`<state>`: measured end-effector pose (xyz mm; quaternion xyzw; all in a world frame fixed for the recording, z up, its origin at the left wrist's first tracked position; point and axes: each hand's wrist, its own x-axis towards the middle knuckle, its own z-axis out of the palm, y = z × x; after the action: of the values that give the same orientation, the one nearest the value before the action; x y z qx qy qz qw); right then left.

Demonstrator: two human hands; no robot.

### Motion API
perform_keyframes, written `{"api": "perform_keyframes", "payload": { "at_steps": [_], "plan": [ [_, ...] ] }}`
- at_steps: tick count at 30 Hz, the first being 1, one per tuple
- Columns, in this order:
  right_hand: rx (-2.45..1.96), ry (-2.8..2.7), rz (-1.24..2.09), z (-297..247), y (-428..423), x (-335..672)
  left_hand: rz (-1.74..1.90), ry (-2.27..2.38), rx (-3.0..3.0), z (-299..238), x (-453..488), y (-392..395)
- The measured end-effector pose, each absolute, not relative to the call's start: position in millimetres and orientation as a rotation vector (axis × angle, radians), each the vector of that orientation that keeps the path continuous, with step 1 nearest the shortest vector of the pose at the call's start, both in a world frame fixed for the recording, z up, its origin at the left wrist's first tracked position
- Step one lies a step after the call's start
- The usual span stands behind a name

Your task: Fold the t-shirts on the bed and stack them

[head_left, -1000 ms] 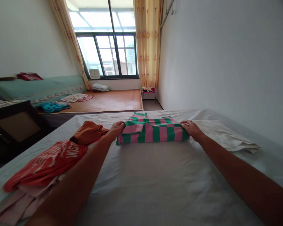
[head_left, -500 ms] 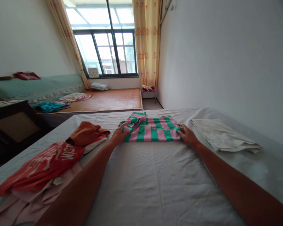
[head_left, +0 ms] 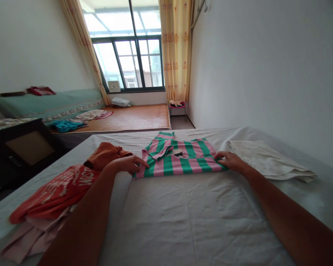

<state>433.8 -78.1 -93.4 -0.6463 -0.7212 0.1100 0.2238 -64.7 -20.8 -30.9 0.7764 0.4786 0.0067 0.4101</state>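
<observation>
Here's the shirt [head_left: 187,165], striped, on the sheet [head_left: 161,214] right between the hands! Left hand [head_left: 131,164], loosely curled, has fingertips on its left edge, though whether they pinch I can't tell; right hand [head_left: 229,161] pinches the opposite edge.

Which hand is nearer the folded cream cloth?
Right. The right hand is just left of the cloth, at the right end of the striped shirt; the left hand is farther, at its left end.
</observation>
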Motion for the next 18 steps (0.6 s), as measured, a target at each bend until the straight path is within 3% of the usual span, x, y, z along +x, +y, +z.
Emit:
{"api": "perform_keyframes", "payload": {
  "at_steps": [5, 9, 12, 18],
  "plan": [
    [-1.648, -2.053, -0.302, -83, -87, 396, 0.005, 1.557, 2.447, -18, -48, -20],
    [-1.395, -2.400, -0.063, -91, -95, 348, 0.296, 1.575, 2.668, -33, -7, -29],
    [-1.457, -2.488, 0.098, -100, -100, 333, 0.419, 1.527, 2.707, -59, 14, -30],
    [-1.447, -2.489, 0.105, -102, -100, 339, 0.704, 1.536, 2.534, -67, 3, -15]
  ]
}}
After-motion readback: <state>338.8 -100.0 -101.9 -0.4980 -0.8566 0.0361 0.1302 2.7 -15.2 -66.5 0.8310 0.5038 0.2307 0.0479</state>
